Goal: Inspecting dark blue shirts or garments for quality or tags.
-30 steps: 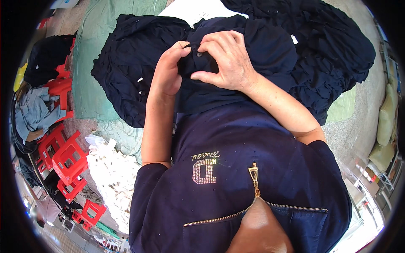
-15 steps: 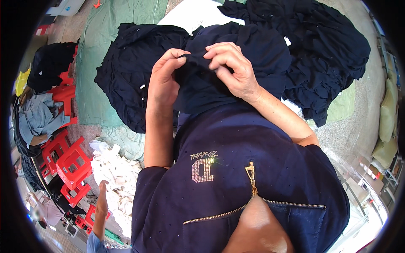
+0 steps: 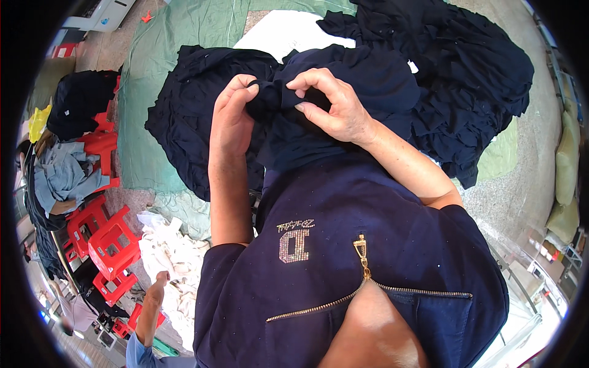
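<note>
Dark navy cloth [image 3: 287,138], looking like a garment, lies bunched over my lap with part of it raised between my hands. My left hand [image 3: 232,113] pinches a fold of it between thumb and fingers. Opposite, my right hand [image 3: 337,109] has curled fingers and thumb at the cloth's edge, with a small gap showing behind the fingertips. The raised fold spans the space between both hands. Its exact shape is lost in the dark fabric.
Heaps of dark garments lie at the left [image 3: 184,116] and far right [image 3: 460,73]. A green sheet [image 3: 144,122] covers the floor. Red stools [image 3: 113,245] and a white cloth pile [image 3: 178,257] are at left, where another person's arm [image 3: 149,316] reaches in.
The raised cloth has turned and bunched up between my hands. My right thumb has shifted left to the cloth's edge. The other person's hand has moved slightly right and down.
</note>
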Demonstrator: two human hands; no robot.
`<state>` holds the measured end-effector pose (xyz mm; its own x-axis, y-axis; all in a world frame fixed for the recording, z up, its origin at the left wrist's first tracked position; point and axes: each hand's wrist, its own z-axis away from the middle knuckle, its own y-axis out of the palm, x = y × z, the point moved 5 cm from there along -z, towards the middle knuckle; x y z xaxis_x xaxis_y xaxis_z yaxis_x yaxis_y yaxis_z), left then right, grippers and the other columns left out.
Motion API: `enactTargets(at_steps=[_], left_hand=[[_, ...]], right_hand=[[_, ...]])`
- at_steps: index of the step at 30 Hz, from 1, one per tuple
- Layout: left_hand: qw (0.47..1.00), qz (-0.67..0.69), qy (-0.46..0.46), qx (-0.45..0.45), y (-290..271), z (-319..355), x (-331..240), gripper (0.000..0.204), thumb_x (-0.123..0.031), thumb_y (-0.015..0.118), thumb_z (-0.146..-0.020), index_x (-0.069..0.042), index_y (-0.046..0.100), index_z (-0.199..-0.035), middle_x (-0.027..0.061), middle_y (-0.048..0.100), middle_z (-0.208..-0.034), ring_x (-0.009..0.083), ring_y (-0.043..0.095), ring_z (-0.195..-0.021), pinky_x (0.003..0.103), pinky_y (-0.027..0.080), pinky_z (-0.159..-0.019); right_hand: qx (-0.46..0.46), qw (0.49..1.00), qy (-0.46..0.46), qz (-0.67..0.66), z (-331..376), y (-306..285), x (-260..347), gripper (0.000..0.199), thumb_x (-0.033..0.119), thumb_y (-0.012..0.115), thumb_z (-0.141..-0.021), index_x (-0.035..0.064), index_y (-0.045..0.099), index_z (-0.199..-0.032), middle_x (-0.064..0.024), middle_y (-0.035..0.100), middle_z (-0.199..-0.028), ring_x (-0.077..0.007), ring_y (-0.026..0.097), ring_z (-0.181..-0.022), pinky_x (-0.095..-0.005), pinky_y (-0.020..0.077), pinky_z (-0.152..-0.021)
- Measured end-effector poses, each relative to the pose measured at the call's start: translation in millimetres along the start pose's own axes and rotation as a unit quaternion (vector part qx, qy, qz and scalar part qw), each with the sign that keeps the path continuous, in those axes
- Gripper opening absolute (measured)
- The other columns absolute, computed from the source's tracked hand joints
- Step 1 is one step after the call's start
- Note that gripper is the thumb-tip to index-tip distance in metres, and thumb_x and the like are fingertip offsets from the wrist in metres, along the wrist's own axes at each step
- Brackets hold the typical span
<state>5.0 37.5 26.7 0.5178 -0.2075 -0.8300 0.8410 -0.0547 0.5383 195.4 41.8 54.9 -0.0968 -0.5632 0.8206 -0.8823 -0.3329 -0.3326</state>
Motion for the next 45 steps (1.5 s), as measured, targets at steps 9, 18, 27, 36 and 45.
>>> enactTargets(at_steps=[9, 18, 27, 36, 45], left_hand=[[0.998, -0.053, 0.006, -0.042, 7.2, 1.2, 3.7, 0.007, 0.000, 0.063, -0.091, -0.004, 0.064, -0.096, -0.0026, 0.065, -0.086, 0.0057, 0.059, -0.077, 0.021, 0.046, -0.073], [0.958, -0.285, 0.009, -0.036, 21.4, 6.7, 0.3, 0.004, -0.002, 0.068, -0.086, -0.003, 0.066, -0.089, -0.0065, 0.059, -0.079, 0.0010, 0.050, -0.072, 0.019, 0.039, -0.064], [0.992, -0.105, -0.063, 0.022, 16.5, 8.2, 10.5, 0.005, -0.004, 0.065, -0.089, -0.002, 0.068, -0.093, -0.0069, 0.061, -0.082, 0.0009, 0.052, -0.078, 0.017, 0.039, -0.072], [0.977, -0.211, -0.035, 0.012, 30.6, 11.6, -2.5, 0.005, -0.004, 0.068, -0.089, -0.001, 0.068, -0.093, -0.0050, 0.063, -0.084, 0.0018, 0.054, -0.076, 0.017, 0.042, -0.069], [0.984, -0.160, -0.069, 0.024, 37.0, 17.6, 3.3, 0.009, -0.005, 0.066, -0.090, 0.001, 0.069, -0.096, -0.0028, 0.065, -0.087, 0.0037, 0.057, -0.081, 0.019, 0.044, -0.075]], right_hand=[[-0.048, 0.945, 0.226, -0.233, 0.6, 2.3, -17.7, 0.013, 0.003, 0.065, -0.091, 0.0021, 0.069, -0.103, 0.0023, 0.063, -0.095, -0.0033, 0.056, -0.087, -0.0212, 0.0469, -0.078], [0.101, 0.987, 0.013, 0.121, 0.4, 2.3, 5.3, 0.019, -0.004, 0.071, -0.082, 0.0013, 0.065, -0.100, -0.0096, 0.056, -0.096, -0.0279, 0.065, -0.079, -0.0338, 0.0542, -0.070], [0.093, 0.977, -0.059, 0.182, 6.9, -12.2, 11.3, 0.014, 0.002, 0.071, -0.080, 0.0028, 0.065, -0.093, -0.0086, 0.058, -0.091, -0.0280, 0.065, -0.082, -0.0388, 0.0532, -0.066], [-0.003, 0.966, -0.192, 0.176, 1.1, -12.1, 37.4, 0.029, 0.001, 0.077, -0.070, 0.0096, 0.073, -0.097, -0.0012, 0.069, -0.097, -0.0199, 0.067, -0.089, -0.0352, 0.0436, -0.088], [-0.020, 0.971, -0.130, 0.201, 5.9, -11.4, 35.8, 0.018, 0.006, 0.077, -0.073, 0.0118, 0.067, -0.086, 0.0029, 0.066, -0.083, -0.0152, 0.062, -0.080, -0.0358, 0.0366, -0.084]])
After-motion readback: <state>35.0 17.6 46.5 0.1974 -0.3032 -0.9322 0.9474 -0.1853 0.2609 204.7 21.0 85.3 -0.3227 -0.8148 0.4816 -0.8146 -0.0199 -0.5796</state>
